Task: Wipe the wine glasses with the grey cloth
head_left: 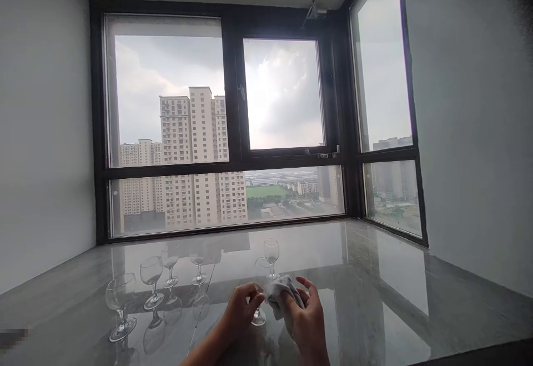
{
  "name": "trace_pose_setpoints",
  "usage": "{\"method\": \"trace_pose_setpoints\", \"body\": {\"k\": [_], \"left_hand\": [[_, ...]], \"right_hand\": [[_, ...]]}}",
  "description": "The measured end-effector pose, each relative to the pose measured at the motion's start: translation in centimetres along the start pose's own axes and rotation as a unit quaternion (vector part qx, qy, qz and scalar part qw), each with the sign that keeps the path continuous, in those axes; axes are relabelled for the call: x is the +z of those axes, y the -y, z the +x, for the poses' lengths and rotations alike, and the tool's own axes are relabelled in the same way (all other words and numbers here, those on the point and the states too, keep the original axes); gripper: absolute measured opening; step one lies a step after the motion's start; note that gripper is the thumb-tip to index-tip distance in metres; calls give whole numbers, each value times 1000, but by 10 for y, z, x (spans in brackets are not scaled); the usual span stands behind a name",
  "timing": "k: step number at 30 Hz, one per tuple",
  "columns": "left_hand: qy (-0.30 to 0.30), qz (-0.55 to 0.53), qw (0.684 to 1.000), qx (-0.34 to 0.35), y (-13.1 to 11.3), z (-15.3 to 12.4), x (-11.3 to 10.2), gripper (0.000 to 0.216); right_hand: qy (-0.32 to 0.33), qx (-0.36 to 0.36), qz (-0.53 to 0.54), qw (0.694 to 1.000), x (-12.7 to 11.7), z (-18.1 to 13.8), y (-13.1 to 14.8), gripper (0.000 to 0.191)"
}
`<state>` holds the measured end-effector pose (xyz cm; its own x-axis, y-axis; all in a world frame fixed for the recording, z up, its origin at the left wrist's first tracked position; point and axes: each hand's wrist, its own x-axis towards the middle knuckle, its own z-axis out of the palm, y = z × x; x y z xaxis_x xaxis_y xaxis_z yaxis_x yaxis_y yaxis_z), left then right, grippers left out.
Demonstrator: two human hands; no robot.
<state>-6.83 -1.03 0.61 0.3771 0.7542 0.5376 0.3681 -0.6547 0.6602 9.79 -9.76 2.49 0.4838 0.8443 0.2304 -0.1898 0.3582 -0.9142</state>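
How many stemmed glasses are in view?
6: four glasses at left; one glass partly hidden between left hand and right hand; another glass just beyond them.

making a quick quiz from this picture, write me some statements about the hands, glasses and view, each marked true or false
1. The right hand is empty. False: it holds a gray cloth.
2. The left hand is at a glass, partly hiding it. True.
3. The leftmost glass lies on its side. False: it stands upright on its foot.
4. A tall building shows through the window. True.
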Motion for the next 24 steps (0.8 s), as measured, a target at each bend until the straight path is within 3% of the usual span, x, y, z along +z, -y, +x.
{"method": "trace_pose_setpoints", "body": {"k": [7,13,20,24], "left_hand": [[48,-22,999,-15,-9,-2,2,24],[31,-18,999,-28,-14,-3,-2,15],[138,58,985,81,-21,-9,-5,13],[158,179,967,89,-20,-9,-3,38]], "right_hand": [[-150,-15,-14,988,-27,10,11,75],[-184,-7,-29,982,-32,6,22,71],[-188,-11,-26,982,-36,7,16,73],[-192,-22,-26,981,-36,10,12,72]]}}
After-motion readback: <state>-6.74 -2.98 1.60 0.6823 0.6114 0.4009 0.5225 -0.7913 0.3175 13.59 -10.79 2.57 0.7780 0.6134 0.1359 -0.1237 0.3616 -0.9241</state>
